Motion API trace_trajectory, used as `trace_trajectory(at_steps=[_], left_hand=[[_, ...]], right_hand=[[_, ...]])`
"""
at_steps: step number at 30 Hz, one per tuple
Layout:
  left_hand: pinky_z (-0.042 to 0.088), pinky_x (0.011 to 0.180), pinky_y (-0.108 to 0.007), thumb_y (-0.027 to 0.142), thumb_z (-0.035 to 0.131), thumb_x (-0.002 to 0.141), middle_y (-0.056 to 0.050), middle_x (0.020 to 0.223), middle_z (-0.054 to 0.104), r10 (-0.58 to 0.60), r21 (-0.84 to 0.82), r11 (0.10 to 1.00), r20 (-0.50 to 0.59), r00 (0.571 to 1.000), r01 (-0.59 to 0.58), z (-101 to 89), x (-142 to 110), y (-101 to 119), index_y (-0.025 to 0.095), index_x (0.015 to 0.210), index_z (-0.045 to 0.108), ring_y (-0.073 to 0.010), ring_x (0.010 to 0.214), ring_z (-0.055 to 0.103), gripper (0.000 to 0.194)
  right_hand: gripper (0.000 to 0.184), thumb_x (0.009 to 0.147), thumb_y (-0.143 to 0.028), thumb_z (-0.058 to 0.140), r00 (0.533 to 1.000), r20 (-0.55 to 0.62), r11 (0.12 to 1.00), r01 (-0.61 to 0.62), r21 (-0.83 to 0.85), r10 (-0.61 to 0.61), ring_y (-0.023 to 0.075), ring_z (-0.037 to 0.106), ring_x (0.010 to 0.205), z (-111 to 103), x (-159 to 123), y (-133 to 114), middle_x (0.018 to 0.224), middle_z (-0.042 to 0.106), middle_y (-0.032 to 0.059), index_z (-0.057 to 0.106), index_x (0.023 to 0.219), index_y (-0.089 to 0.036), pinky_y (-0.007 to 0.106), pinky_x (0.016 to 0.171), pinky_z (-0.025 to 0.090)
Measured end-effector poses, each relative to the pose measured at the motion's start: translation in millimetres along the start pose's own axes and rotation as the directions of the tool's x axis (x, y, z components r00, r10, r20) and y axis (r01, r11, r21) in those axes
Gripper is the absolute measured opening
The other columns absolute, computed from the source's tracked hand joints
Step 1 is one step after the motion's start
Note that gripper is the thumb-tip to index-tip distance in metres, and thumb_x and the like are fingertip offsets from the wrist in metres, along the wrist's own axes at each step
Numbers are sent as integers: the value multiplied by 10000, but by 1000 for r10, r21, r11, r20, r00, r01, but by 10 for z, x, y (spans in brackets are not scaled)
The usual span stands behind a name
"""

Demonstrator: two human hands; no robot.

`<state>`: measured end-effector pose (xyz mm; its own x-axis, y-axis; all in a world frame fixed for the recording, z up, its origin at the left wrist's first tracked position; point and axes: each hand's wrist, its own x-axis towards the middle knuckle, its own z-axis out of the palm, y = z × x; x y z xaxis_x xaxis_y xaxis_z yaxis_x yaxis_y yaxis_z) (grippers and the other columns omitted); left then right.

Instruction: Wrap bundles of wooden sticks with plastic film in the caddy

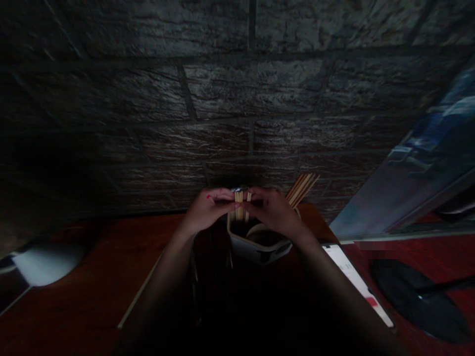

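Note:
My left hand (208, 211) and my right hand (276, 211) meet above a light, box-shaped container (260, 251). Between their closed fingertips stand several thin, pale wooden chopsticks (239, 213), roughly upright, their lower ends inside the container. My left fingers press the left bunch; my right fingers are closed at the chopsticks on the right. A small shiny silvery piece (237, 189) shows behind the fingertips, its kind unclear. Darker brown chopsticks (302, 189) lean out of the container's far right corner, beyond my right hand. A rounded pale object (260, 232) lies inside, partly in shadow.
The container stands on a brown wooden table (122, 262) against a dark brick-patterned wall (226, 94). A phone with a lit screen (356, 282) lies right of my right forearm. A white rounded object (48, 265) is at left. A black round base (415, 301) stands on the red floor.

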<state>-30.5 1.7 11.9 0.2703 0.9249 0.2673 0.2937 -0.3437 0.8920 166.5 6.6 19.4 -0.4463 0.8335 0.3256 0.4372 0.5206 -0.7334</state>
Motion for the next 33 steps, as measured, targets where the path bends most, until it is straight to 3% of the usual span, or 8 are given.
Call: trace_trajectory(at_steps=[12, 27, 33], left_hand=[[544, 848, -309, 249, 763, 730, -57, 932, 770, -19, -27, 999, -3, 1000, 19, 8, -11, 11, 146, 928, 716, -187, 881, 716, 228], [549, 853, -310, 258, 753, 744, -59, 963, 770, 17, -32, 999, 13, 1000, -17, 21, -12, -14, 152, 962, 704, -193, 907, 716, 247], [556, 835, -333, 223, 739, 740, -62, 963, 771, -15, -14, 1000, -7, 1000, 15, 25, -8, -3, 156, 960, 701, -196, 880, 718, 233]], right_hand=[[233, 840, -253, 641, 1000, 11, 1000, -6, -22, 6, 146, 663, 665, -6, -1, 1, 799, 747, 29, 681, 1057, -180, 239, 607, 437], [95, 842, -235, 633, 998, 40, 999, 49, 14, -49, 155, 678, 745, -54, -30, 16, 837, 746, 22, 697, 891, -184, 249, 679, 466], [127, 849, -199, 598, 998, 41, 999, 49, 10, -49, 160, 680, 797, -83, -36, 28, 869, 744, 24, 706, 915, -186, 266, 726, 479]])
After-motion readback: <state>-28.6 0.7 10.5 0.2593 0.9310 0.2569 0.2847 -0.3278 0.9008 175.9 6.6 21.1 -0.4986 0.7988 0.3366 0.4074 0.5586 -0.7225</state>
